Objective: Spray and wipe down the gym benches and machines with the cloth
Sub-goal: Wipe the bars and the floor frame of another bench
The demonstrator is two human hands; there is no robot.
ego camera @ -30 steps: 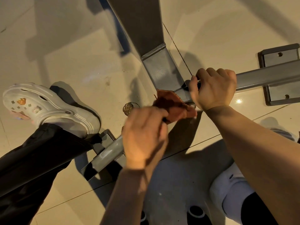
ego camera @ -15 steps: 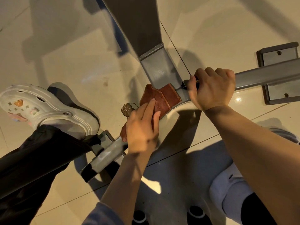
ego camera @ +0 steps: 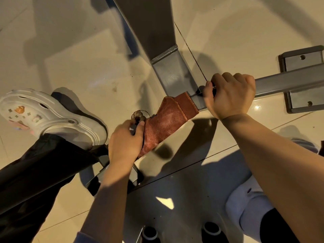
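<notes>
Between the hands, the cloth (ego camera: pixel 168 120) lies over the frame bar (ego camera: pixel 287 83), gripped at one end by the left hand (ego camera: pixel 125 142) while the right hand (ego camera: pixel 229 95) clasps the bar, so wiping looks midway with other machines left.

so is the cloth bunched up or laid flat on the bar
Laid fairly flat: the cloth drapes along the frame bar, its hemmed edge showing. The left hand holds its lower end.
</notes>
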